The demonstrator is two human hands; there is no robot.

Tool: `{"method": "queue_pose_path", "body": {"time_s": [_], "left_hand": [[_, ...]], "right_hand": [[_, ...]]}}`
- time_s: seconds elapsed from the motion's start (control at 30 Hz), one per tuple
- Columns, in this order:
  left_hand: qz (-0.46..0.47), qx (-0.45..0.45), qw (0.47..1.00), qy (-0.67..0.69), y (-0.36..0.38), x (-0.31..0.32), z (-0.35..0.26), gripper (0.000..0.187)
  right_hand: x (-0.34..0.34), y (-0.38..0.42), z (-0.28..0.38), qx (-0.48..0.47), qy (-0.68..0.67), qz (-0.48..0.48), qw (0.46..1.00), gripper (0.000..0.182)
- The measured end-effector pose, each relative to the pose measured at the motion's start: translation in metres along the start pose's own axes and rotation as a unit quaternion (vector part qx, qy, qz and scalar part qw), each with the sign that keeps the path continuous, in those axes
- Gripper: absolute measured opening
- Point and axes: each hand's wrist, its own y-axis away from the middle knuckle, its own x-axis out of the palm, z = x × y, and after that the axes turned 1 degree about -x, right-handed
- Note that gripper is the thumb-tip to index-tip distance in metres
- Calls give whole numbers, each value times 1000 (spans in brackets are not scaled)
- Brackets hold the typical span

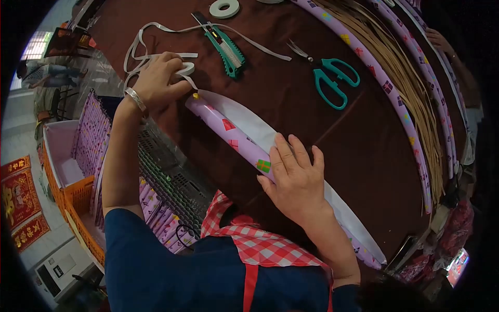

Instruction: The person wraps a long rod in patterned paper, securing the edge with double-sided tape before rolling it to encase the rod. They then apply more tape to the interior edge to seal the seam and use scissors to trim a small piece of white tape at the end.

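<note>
Across the brown cloth lies a sheet of purple gift-print paper (pixel 227 124), partly rolled into a long tube with its white underside (pixel 244 114) showing along one side. My left hand (pixel 158 78) is closed around a small roll of white tape (pixel 186 68) at the tube's upper left end. A short strip of tape runs from the roll to that end. My right hand (pixel 299 179) lies flat on the paper near its middle, fingers stretched out and slightly spread. Part of the paper is hidden beneath the right hand and forearm.
A green box cutter (pixel 226 49), teal-handled scissors (pixel 337 78), a loose white ribbon (pixel 249 41) and another tape roll (pixel 224 8) lie beyond the paper. Long purple strips (pixel 382 78) and tan strips (pixel 416 99) curve at right. An orange crate (pixel 78 200) stands left.
</note>
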Motion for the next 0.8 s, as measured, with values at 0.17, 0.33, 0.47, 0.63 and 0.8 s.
{"method": "queue_pose_path", "body": {"time_s": [0.17,0.33,0.47,0.63,0.8], "left_hand": [[52,5,997,-56,-1,-22,-9,50],[62,15,998,5,-9,-21,4,54],[-23,-12,996,-85,-13,-7,-4,51],[-109,-12,983,-147,-16,9,-16,46],[-118,-32,980,-156,-18,16,-15,55]], "right_hand": [[0,0,-1,0,-3,-8,1000,58],[1,1,0,0,-7,-11,1000,58],[1,1,0,0,2,-7,1000,58],[-2,1,0,-2,9,6,1000,55],[-1,2,0,-3,15,1,1000,54]]}}
